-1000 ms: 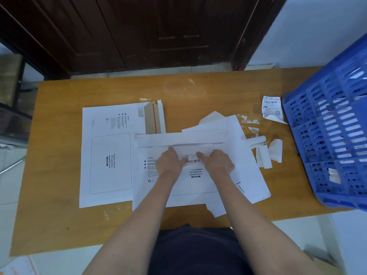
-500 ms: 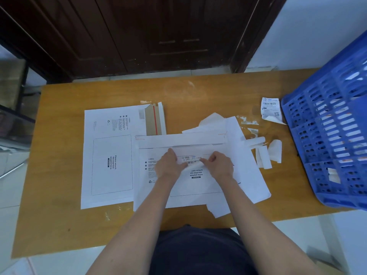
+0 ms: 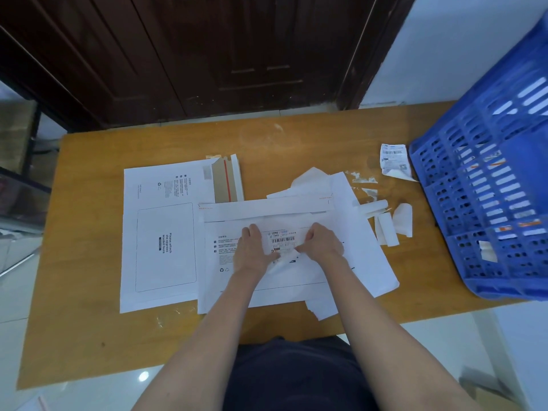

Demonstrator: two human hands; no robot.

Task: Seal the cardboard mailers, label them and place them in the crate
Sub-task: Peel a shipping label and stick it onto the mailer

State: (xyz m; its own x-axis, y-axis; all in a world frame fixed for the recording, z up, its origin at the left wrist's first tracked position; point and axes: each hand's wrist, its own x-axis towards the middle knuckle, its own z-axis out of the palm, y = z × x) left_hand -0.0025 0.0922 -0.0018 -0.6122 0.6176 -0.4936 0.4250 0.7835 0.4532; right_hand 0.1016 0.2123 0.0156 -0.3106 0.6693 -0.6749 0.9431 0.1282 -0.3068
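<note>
We are looking down at a wooden desk (image 3: 89, 336). Two white mailers are lying flat on it: one (image 3: 166, 232) at the left, another (image 3: 267, 286) overlapping it at the centre. Torn paper strips (image 3: 388, 226) and a crumpled label (image 3: 394, 161) are lying at the right, beside a blue crate (image 3: 489, 209) sitting on the desk's right end.

the worktop (image 3: 89, 292) is orange-brown wood. white mailers (image 3: 160, 247) on it carry black print, one flap showing a red strip (image 3: 226, 180). right of them, the crate (image 3: 486, 209) is blue with slotted walls.
</note>
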